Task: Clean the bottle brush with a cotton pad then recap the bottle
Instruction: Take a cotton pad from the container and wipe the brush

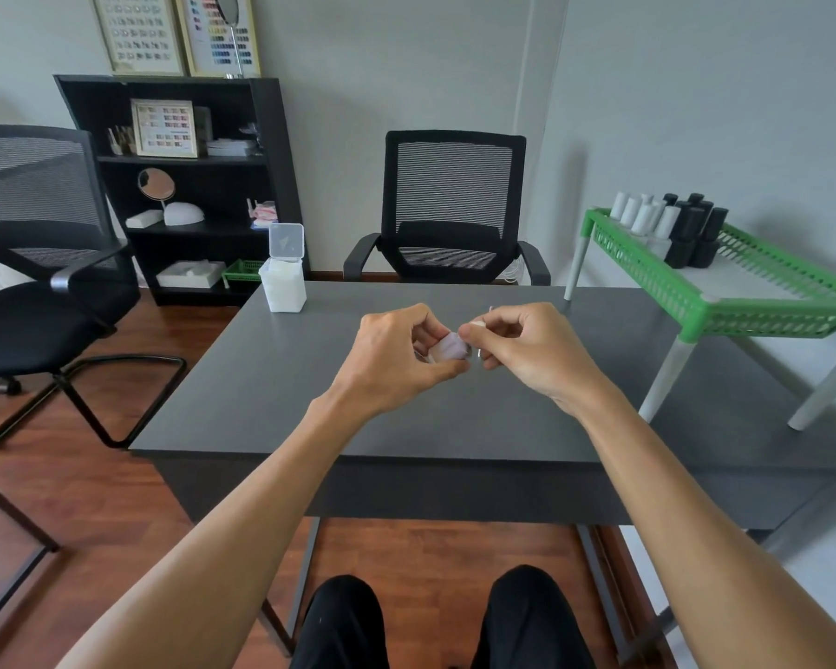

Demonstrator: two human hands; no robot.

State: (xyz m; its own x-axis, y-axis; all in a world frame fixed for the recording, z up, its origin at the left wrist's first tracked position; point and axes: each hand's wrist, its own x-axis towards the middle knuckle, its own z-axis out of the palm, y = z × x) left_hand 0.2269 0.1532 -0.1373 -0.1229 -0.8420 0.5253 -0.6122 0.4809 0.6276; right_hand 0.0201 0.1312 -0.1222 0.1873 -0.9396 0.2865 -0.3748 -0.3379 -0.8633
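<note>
Both hands meet above the middle of the grey desk (271,408). My left hand (397,359) pinches a small pale, faintly lilac cotton pad (449,349) between thumb and fingers. My right hand (527,350) touches the pad's right side, its fingertips closed on a small white piece (477,325) that looks like the brush cap. The brush itself is hidden inside the pad and fingers. I cannot make out the bottle; something clear under the left fingers may be it.
A clear box of cotton pads (283,282) with its lid up stands at the desk's far left. A green rack (725,301) on the right carries white and black bottles (672,224). Black chairs stand behind the desk (454,210) and at the left (44,263).
</note>
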